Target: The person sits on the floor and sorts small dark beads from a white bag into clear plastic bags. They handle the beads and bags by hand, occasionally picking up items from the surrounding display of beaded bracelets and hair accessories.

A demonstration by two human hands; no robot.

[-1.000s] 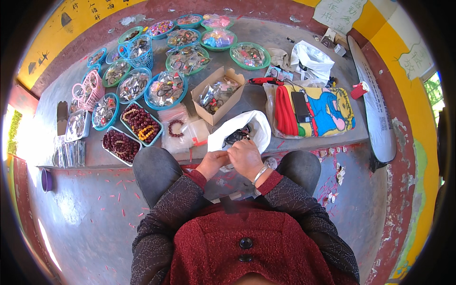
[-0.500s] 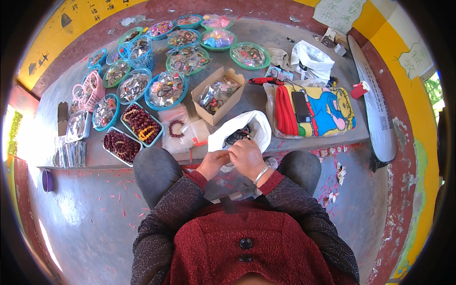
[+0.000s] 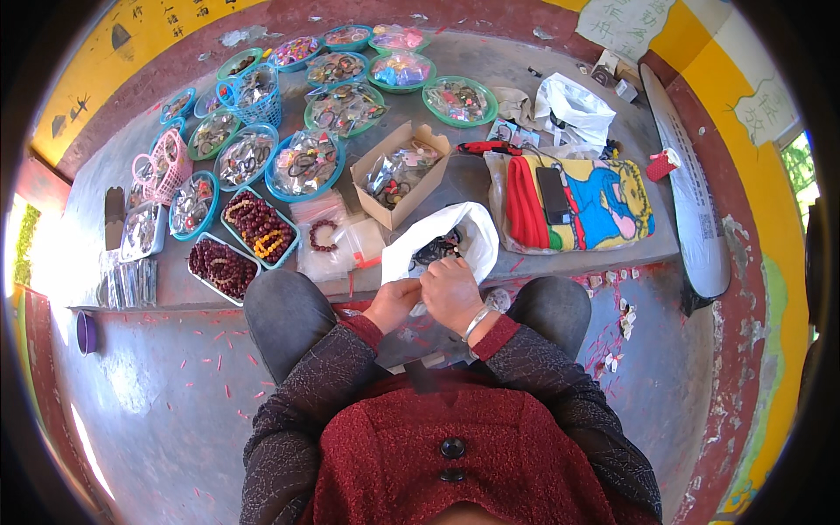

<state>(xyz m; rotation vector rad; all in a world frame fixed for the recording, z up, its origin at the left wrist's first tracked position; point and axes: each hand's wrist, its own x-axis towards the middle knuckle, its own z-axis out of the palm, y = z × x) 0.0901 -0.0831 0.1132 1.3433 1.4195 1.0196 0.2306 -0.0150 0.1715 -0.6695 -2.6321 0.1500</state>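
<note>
My left hand and my right hand meet fingertip to fingertip over my lap, at the near side of an open white bag. Both are closed in a pinch, and whatever lies between the fingers is hidden or too small to make out. Inside the bag is a heap of dark cord-like pieces. A silver bangle circles my right wrist. Just beyond the bag stands an open cardboard box filled with small packaged items.
Left of the bag, trays of dark red beads sit near the ledge's front edge, beside a beaded bracelet on clear bags. Round basins crowd the back left. At right lie a folded colourful blanket and a phone.
My hands stay pinched together in nearly the same place, with only a small shift of the right hand and wrist. Nothing else has visibly moved.
</note>
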